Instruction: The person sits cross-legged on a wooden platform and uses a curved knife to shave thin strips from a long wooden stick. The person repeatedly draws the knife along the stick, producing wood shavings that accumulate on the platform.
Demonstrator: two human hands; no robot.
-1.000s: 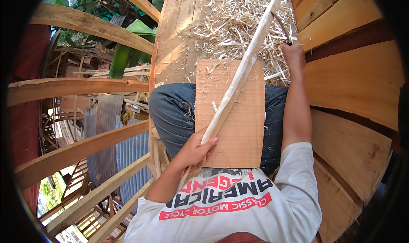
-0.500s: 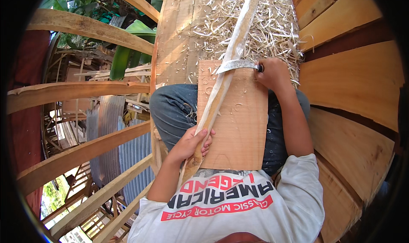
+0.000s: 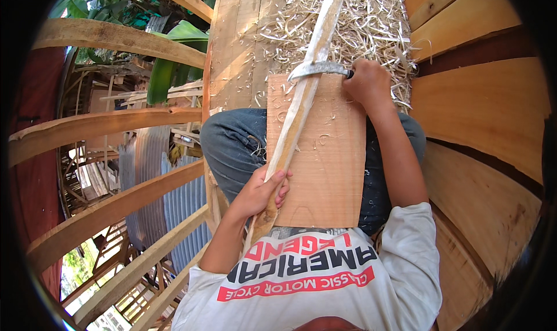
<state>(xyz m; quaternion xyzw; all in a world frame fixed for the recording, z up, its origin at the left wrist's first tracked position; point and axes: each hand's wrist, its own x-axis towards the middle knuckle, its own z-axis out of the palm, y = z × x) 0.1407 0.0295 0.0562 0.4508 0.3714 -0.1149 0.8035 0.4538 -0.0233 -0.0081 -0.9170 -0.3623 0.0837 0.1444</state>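
Your long wooden stick slants through the middle, from 1 o'clock at the top down to 7 o'clock by your shirt. It is pale and nearly white along one side and tan on the other, with a darker brown patch near the low end. Its sides look a bit bumpy, not smooth all over.

Your curved knife lies across the stick at 1 o'clock, and the blade looks to be touching the wood. Your right hand, between 1 and 2 o'clock, has its fingers curled tight around the dark handle. Your left hand, at 7 o'clock, has its fingers wrapped around the stick, with the thumb on top.

I think you are shaving the stick thinner. The next move seems to call for a low, flat blade, a steady pull, and a firm left grip that stays out of the knife's way.

Under the stick, a flat board rests over your legs. Curly wood shavings lie in a heap at 1 o'clock, and wooden rails stand at 9 o'clock.
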